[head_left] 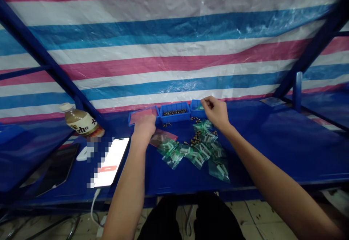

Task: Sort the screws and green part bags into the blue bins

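My left hand (145, 128) reaches over the left blue bin (131, 123), which holds pink plastic bags (141, 115). Its fingers point away and are blurred, so their grip does not show. At the right blue bin (197, 113), my right hand (217, 112) has its fingers curled together above the rim. Green plastic (200, 107) shows in that bin, beside the fingertips; what they pinch, if anything, is hidden. Between these two stands a blue bin (176, 117) of small brass-coloured screw-like parts (174, 112). A pink bag (165, 137) lies below my left hand.
Green bags (196, 156) with pale strips inside spread over the blue table (272, 142), around loose brass parts (195, 138). To the left are a lit phone (114, 160) with a cable, a dark tablet (58, 169) and a drink bottle (81, 120). Striped sheeting hangs behind.
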The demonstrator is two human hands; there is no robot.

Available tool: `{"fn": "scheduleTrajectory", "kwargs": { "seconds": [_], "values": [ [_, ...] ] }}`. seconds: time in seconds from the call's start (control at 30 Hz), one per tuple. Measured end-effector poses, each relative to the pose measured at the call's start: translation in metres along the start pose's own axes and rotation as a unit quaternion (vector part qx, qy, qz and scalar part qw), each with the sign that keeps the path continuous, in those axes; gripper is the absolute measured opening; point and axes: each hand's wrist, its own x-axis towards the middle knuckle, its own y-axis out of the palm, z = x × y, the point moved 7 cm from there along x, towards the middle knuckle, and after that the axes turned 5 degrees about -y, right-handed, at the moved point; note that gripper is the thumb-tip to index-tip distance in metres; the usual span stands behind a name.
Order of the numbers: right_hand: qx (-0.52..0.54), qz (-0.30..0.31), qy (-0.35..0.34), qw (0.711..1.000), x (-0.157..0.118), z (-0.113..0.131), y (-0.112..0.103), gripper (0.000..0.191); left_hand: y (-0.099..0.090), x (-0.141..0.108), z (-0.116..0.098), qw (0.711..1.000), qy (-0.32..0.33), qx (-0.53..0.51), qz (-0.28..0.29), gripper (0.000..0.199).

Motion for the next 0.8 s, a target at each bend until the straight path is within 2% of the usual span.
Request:
{"fn": "scheduleTrajectory", "kwargs": {
  "seconds": [0.07, 0.13, 0.17, 0.23, 0.33, 0.47, 0.53, 0.67, 0.73, 0.8],
  "values": [
    [0.018, 0.042, -0.01, 0.999, -0.004, 0.008, 0.01, 0.03, -0.008, -0.003, -0.011, 1.0, 0.026, -0.001, -0.018, 0.017],
    [0.039, 0.095, -0.021, 0.994, -0.01, 0.016, 0.023, 0.034, -0.015, -0.009, -0.036, 0.988, 0.112, -0.098, -0.032, 0.022],
    [0.051, 0.124, -0.024, 0.991, -0.013, 0.019, 0.03, 0.036, -0.017, -0.013, -0.051, 0.97, 0.164, -0.175, -0.032, 0.023],
    [0.07, 0.178, -0.029, 0.981, -0.02, 0.025, 0.044, 0.038, -0.013, -0.019, -0.077, 0.912, 0.237, -0.334, 0.004, 0.025],
    [0.088, 0.224, -0.026, 0.97, -0.026, 0.027, 0.057, 0.039, 0.0, -0.016, -0.093, 0.844, 0.232, -0.482, 0.024, 0.028],
    [0.142, 0.234, 0.014, 0.962, -0.027, 0.02, 0.062, 0.041, 0.022, -0.008, -0.088, 0.795, 0.169, -0.582, 0.028, 0.029],
    [0.181, 0.241, 0.035, 0.953, -0.027, 0.016, 0.063, 0.039, 0.028, -0.005, -0.083, 0.79, 0.14, -0.597, 0.025, 0.031],
    [0.266, 0.262, 0.07, 0.925, -0.029, 0.013, 0.068, 0.036, 0.032, -0.003, -0.078, 0.801, 0.115, -0.587, 0.011, 0.037],
    [0.295, 0.248, 0.09, 0.918, -0.028, 0.011, 0.067, 0.036, 0.032, -0.004, -0.08, 0.8, 0.12, -0.588, 0.017, 0.045],
    [0.304, 0.213, 0.101, 0.923, -0.023, 0.008, 0.061, 0.035, 0.03, -0.004, -0.08, 0.806, 0.127, -0.577, 0.016, 0.052]
  ]
}}
